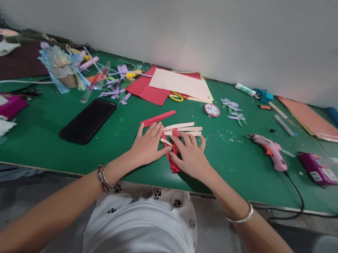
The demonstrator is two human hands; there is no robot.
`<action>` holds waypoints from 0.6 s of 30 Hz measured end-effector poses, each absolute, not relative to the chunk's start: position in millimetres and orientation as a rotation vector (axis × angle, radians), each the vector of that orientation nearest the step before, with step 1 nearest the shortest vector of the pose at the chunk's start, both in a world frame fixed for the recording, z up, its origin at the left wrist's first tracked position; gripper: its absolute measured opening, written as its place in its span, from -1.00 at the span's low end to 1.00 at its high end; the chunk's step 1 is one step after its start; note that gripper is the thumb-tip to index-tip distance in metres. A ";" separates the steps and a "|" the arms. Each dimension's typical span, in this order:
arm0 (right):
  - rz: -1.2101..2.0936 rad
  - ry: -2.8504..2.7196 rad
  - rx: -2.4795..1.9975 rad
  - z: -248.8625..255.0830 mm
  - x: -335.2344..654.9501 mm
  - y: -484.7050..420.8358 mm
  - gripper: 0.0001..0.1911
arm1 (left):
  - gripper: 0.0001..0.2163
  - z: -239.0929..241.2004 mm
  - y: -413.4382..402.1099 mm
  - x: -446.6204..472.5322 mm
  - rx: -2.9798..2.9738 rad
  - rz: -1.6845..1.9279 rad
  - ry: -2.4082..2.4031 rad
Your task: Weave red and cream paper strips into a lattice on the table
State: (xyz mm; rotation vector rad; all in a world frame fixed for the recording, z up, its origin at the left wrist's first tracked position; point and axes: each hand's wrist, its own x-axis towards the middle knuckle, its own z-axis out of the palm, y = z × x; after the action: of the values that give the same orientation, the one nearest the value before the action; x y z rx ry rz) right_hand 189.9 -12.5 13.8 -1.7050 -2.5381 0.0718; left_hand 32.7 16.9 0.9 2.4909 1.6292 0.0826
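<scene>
Green table (45, 143) spans the view. Red and cream sheets (174, 83) are stacked at far centre. A black phone (88, 121) lies left of your hands, well apart. A pink glue gun (270, 150) lies on its side to the right. Your left hand (148, 144) is flat with fingers spread, pressing down and gripping nothing. Your right hand (190, 156) is just beside it, also flat and not clenched, fingers on the crossed red and cream strips (184, 127) at centre, near the table's near edge. A loose red strip (157, 118) sits just beyond your left fingertips.

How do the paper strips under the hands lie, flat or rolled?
Flat: the paper strips lie crossed on the table, none curled.
</scene>
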 end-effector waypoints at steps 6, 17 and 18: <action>0.131 -2.555 -1.708 19.0 192.2 -11.1 -0.54 | -0.39 -2.7 14.4 38.2 2.487 0.071 1.662; 0.132 -2.562 -1.708 21.6 197.6 -10.3 -0.55 | -0.36 -0.8 26.7 21.1 2.526 0.079 1.477; 0.136 -2.560 -1.711 22.0 197.9 -10.3 -0.55 | -0.36 -0.5 26.5 19.9 2.528 0.076 1.474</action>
State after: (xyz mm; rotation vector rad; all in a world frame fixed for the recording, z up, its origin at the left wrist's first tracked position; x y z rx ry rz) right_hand 197.9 -10.3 22.0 -1.7112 -2.5602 0.1360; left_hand 19.9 26.5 -0.5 2.5276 1.4743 0.0764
